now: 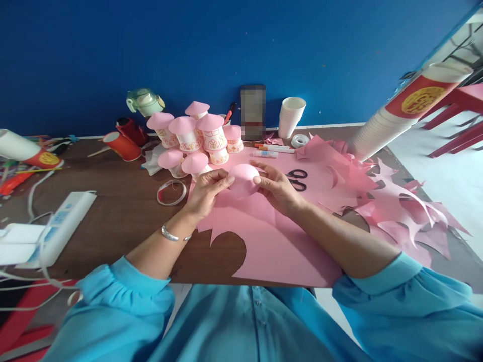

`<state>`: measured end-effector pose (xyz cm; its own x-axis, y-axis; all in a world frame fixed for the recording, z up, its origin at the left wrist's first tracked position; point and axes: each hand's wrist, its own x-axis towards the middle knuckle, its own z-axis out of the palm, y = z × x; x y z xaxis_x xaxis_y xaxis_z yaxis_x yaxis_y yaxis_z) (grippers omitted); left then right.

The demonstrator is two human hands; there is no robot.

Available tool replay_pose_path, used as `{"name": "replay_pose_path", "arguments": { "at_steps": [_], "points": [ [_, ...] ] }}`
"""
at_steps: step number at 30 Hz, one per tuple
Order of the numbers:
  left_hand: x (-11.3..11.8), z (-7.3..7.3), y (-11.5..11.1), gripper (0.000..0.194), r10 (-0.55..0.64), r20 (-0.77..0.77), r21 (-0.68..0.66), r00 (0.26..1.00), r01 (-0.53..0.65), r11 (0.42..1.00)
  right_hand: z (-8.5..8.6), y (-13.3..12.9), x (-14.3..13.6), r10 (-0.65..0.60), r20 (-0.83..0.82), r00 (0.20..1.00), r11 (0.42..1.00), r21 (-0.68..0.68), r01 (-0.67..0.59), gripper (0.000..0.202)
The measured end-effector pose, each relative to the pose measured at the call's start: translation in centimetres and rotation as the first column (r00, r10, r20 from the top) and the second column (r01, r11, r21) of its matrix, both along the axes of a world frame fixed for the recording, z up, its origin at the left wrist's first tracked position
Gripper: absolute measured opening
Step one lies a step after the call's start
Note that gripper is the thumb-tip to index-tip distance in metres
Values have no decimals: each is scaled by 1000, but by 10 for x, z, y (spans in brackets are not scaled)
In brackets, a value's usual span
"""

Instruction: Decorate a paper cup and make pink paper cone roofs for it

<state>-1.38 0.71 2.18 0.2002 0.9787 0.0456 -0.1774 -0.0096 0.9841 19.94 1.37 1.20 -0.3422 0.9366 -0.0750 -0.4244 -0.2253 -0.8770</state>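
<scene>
Between my hands is a pink paper cone (243,182), raised above a large pink paper sheet (287,246). My left hand (207,191) pinches its left edge, thumb on the near face. On the opposite edge, my right hand (277,188) grips it the same way. Just past my right hand lie black-handled scissors (298,180), their blades out of sight. Beyond my left hand stand several decorated paper cups topped with pink cones (195,163); some are stacked. A roll of clear tape (171,193) rests on the table to the left of my left hand.
Pink paper scraps (403,211) pile up on the right beside a tall stack of cups (403,110). White cups (292,116), markers (273,149) and a phone (253,113) are near the blue wall. A power strip (60,226) with cables occupies the left.
</scene>
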Motion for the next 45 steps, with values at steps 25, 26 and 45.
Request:
{"name": "replay_pose_path", "arguments": {
  "at_steps": [25, 26, 45],
  "points": [
    [-7, -10, 9, 32, 23, -3, -54, 1000, -24, 998, -11, 9, 10, -196, 419, 887, 956, 282, 78, 33],
    [-7, -13, 10, 32, 35, 0, -58, 999, -34, 998, -9, 13, 13, -284, 531, 798, 917, 394, 64, 32],
    [-12, -33, 23, 33, -53, -51, -54, 997, 50, 997, 56, 171, 15, -753, 592, -287, 606, 456, -651, 70]
  ]
}}
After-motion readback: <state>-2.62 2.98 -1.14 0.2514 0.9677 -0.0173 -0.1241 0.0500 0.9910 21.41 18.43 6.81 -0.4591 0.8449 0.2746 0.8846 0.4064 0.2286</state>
